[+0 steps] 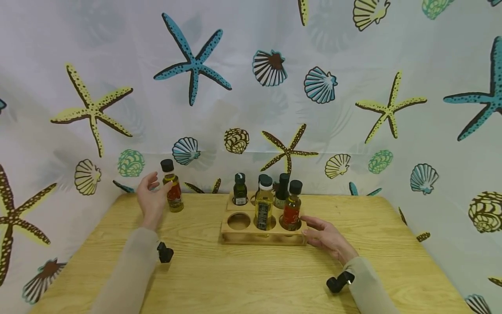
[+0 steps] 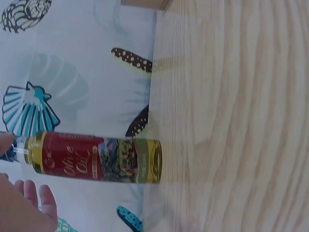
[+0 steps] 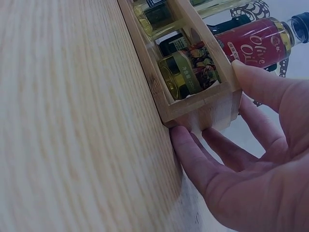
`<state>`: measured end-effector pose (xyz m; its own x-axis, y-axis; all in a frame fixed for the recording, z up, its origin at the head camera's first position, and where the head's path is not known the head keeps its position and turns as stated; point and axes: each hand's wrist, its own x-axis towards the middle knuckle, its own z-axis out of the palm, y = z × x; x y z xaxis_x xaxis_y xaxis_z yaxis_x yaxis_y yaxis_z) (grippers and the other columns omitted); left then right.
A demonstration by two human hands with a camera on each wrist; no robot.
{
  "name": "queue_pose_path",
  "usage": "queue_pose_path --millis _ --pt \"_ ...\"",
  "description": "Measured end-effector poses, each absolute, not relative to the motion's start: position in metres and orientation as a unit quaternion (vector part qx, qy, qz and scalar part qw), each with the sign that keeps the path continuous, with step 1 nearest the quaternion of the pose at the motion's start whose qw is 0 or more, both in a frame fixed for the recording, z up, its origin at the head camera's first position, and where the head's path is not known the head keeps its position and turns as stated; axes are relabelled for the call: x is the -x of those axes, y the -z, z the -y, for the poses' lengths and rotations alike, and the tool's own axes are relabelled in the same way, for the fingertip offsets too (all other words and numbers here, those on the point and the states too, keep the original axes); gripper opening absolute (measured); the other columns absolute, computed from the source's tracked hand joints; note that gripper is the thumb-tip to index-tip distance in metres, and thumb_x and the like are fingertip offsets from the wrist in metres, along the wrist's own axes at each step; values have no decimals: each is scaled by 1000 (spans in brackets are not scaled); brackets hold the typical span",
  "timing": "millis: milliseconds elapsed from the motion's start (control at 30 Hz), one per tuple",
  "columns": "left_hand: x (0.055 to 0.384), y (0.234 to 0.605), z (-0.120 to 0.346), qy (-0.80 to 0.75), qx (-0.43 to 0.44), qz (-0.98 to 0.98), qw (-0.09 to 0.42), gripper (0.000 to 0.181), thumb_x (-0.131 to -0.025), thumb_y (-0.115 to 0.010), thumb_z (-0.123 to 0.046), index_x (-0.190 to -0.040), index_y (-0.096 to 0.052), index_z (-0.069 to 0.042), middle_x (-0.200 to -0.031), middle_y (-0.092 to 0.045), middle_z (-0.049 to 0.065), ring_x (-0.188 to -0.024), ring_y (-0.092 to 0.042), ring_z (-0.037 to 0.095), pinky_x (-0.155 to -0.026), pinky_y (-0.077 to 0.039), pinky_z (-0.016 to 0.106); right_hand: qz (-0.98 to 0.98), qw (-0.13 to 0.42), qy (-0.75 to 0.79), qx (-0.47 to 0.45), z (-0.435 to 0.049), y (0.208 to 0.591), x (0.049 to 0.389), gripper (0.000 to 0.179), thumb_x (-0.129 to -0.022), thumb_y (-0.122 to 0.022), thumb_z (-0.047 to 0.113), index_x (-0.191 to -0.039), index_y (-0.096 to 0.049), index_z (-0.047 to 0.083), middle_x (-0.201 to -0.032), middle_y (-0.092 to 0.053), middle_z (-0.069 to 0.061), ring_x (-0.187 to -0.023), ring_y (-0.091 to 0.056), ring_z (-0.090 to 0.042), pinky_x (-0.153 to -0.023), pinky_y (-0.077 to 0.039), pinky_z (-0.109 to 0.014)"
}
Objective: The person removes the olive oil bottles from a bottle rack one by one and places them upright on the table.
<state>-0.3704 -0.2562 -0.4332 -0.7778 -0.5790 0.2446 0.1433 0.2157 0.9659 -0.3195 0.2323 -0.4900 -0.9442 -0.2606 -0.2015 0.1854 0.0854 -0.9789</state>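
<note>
An olive oil bottle [image 1: 172, 192] with a red label and black cap stands upright on the table. My left hand [image 1: 151, 196] is beside it with fingers spread, its thumb by the bottle's neck; whether they touch I cannot tell. In the left wrist view, that thumb [image 2: 6, 142] overlaps the cap. A two-tier wooden bottle rack [image 1: 259, 239] stands in the middle. My right hand [image 1: 323, 237] touches its right end, fingers loosely bent, the thumb at the upper edge and fingertips [image 3: 181, 135] lower down. A matching red-labelled bottle [image 1: 291, 213] sits in the rack's front right hole.
A yellow oil bottle [image 1: 263, 209] fills the front middle hole; the front left hole [image 1: 239, 221] holds no bottle. The back row has a small green bottle [image 1: 240, 189], a dark bottle [image 1: 282, 189] and another mostly hidden. A patterned curtain [image 1: 243, 109] hangs behind the table [image 1: 235, 279].
</note>
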Motion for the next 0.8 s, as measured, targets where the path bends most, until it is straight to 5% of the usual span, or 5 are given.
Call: queue_pose_path --millis 233,533,800 --pt "356 430 234 636 -175 697 281 50 -87 -74 -10 -135 -56 -9 -130 -53 9 -111 -51 22 -89 -44 33 -714 164 680 23 -231 491 321 58 -95 -65 13 -149 -43 11 -160 -23 -19 -145 -30 -37 -102 -49 -39" --pt "351 438 213 650 -113 702 269 43 -88 -72 -7 -128 -58 -3 -109 -61 9 -88 -55 6 -69 -46 11 -715 165 679 25 -232 491 321 57 -97 -62 12 -150 -42 11 -160 -21 -19 -144 -31 -38 -109 -42 -49" --pt "345 443 204 660 -87 705 242 25 -94 -67 -12 -116 -65 -3 -95 -65 2 -81 -56 2 -73 -47 11 -716 170 676 32 -231 488 318 59 -97 -62 13 -151 -39 9 -161 -19 -21 -146 -26 -39 -108 -43 -46"
